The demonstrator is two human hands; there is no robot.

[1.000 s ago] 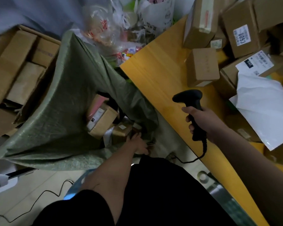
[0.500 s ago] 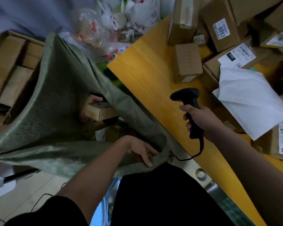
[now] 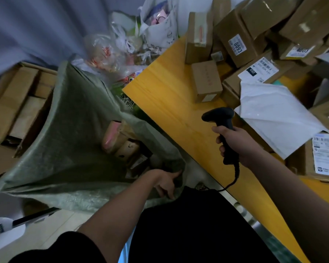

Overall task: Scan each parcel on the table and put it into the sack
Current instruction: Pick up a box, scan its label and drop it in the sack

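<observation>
The right hand (image 3: pixel 235 145) gripped the handle of a black barcode scanner (image 3: pixel 221 126), fingers curled fully round it, with the scanner head held above the yellow table (image 3: pixel 169 95). A coiled cable (image 3: pixel 234 179) ran from the base of the handle down past the table edge; its far end was hidden behind the person's dark clothing.

The left hand (image 3: pixel 166 182) rested at the near rim of the green woven sack (image 3: pixel 68 141), which stood open just beside the table's left edge. The fingers were bent over the rim fabric and appeared to pinch it, though blur and shadow left the exact contact uncertain.

Inside the sack lay several parcels, including a pink-sided box (image 3: pixel 110 137) and a brown carton (image 3: pixel 128 149); those beneath were dark and could not be counted.

On the far and right parts of the table lay the unscanned parcels: a small plain box (image 3: pixel 206 80), an upright carton (image 3: pixel 198 37), a carton labelled 8093 (image 3: pixel 237 46), a white poly mailer (image 3: pixel 275 114) and a labelled box (image 3: pixel 325 156) cut off by the right frame edge. The stack behind them was blurred, and most labels were unreadable.

Flattened cardboard (image 3: pixel 13 103) and plastic bags (image 3: pixel 122 48) lay beyond the sack.
</observation>
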